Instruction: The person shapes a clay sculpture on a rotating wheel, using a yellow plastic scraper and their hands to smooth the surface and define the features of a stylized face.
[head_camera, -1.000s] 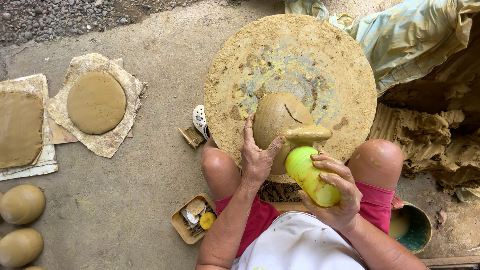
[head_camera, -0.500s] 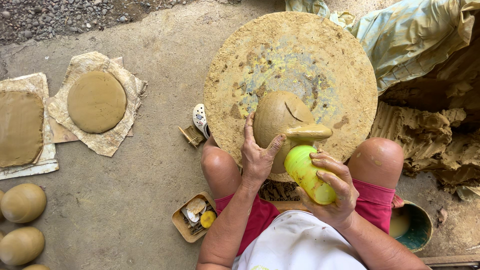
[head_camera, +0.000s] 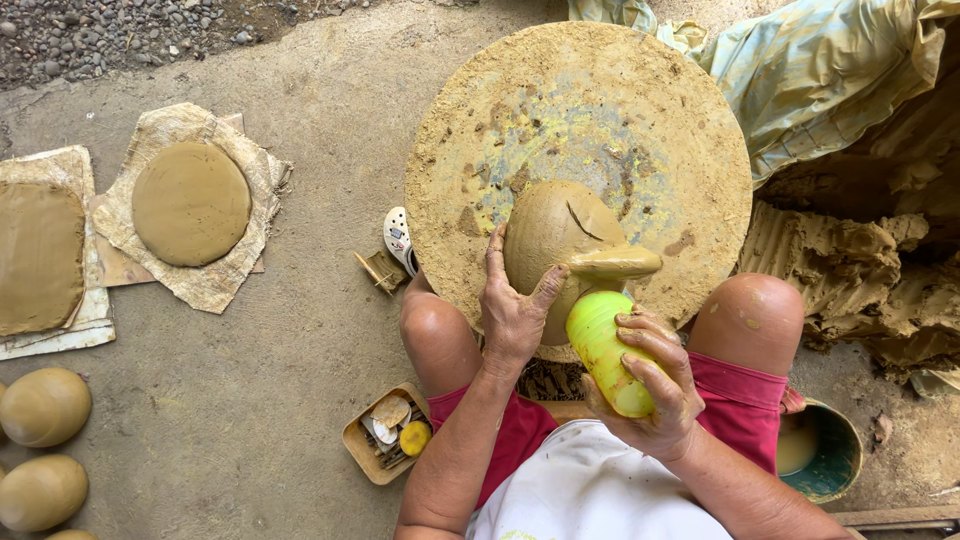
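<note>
Clay pot (head_camera: 550, 240) on the round surface (head_camera: 640, 120), shaping step: left hand (head_camera: 515, 315) lies open against its near side, right hand (head_camera: 650, 385) grips a yellow-green bottle (head_camera: 605, 345) touching its flattened rim (head_camera: 615, 263); next move likely needs steady, even pressure.

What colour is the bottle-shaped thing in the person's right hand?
Bright yellow-green, smeared with clay: the bottle-shaped tool in the right hand, clear in the head view.

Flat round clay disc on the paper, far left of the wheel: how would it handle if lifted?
The clay disc looks wet and thin, so it would probably sag or tear if lifted bare. Its smooth surface likely dents easily. Lifting by the paper underneath seems safer.
</note>
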